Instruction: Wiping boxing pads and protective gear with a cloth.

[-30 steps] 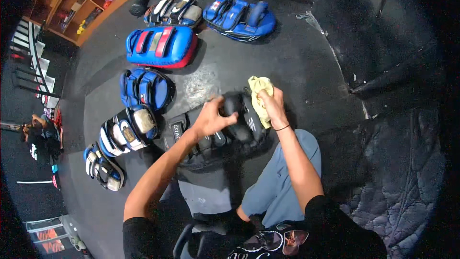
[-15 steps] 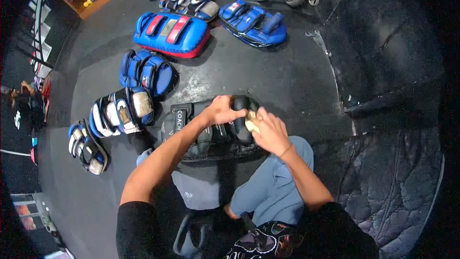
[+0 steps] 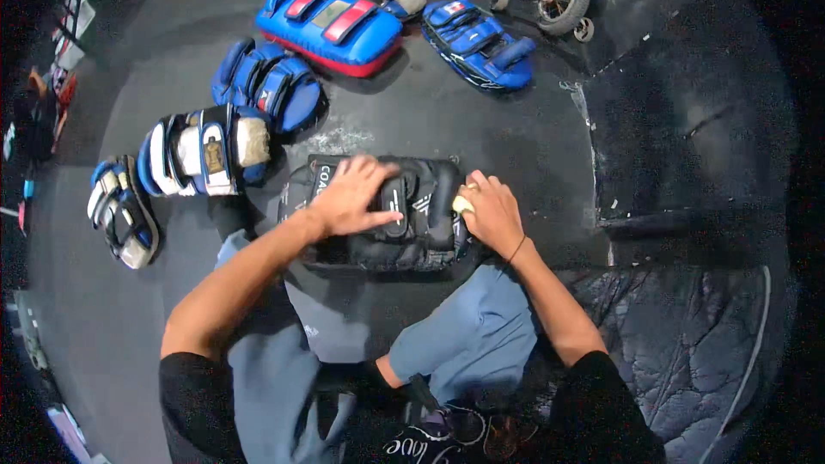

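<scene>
A black kick pad (image 3: pixel 361 245) with straps and a thick rounded handle lies on the floor in front of my crossed legs. My left hand (image 3: pixel 357 198) rests on its straps, fingers spread and thumb stretched to the right, gripping nothing. At the pad's right end, my right hand (image 3: pixel 492 213) is closed round a small pale yellow cloth (image 3: pixel 463 199). Only a bit of that cloth shows beside the thumb, against the pad's handle (image 3: pixel 444 198); the fingers hide the rest.
Blue-and-white kick pads (image 3: pixel 185 150) lie to the left, with blue focus mitts (image 3: pixel 271 86) beyond them. Farther off are a blue-and-red pad (image 3: pixel 369 39), another blue pad (image 3: pixel 477 45) and a small bicycle (image 3: pixel 563 0). Black padding (image 3: pixel 687 146) is at the right.
My left hand has left the handle and moved left, opening flat over the straps. My right hand, still with the cloth, has shifted slightly right. The view has tilted, shifting the surroundings.
</scene>
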Action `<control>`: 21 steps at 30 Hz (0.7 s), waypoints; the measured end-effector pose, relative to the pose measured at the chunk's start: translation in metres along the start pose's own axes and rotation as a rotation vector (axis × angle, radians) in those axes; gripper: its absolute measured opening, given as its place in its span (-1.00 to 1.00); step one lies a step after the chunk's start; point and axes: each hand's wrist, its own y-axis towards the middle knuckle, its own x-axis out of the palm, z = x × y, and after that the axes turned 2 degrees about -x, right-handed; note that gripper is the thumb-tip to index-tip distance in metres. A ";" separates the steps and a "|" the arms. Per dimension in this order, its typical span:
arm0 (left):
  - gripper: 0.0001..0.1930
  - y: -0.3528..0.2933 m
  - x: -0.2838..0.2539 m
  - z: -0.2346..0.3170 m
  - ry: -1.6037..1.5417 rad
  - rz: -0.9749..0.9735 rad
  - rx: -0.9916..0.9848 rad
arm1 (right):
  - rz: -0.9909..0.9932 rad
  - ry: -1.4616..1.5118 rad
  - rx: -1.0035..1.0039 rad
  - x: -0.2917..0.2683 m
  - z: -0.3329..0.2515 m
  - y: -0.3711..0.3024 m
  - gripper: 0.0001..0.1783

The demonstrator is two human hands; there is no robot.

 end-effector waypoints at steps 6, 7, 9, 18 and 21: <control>0.05 -0.004 -0.009 -0.032 0.277 -0.133 -0.101 | -0.355 0.155 0.007 -0.037 -0.029 -0.029 -0.48; 0.05 -0.004 -0.012 -0.035 0.187 -0.153 -0.113 | -0.348 0.239 0.051 -0.045 -0.029 -0.030 -0.48; 0.03 -0.007 -0.013 -0.049 0.126 -0.133 -0.072 | -0.229 0.305 0.061 -0.051 -0.025 -0.029 -0.49; -0.04 0.006 -0.020 -0.046 0.372 -0.290 -0.149 | 0.127 -0.013 0.056 -0.007 -0.065 0.057 -0.67; -0.20 -0.003 -0.019 -0.049 0.229 -0.199 -0.160 | 0.150 -0.426 -0.126 0.019 -0.072 0.072 -0.71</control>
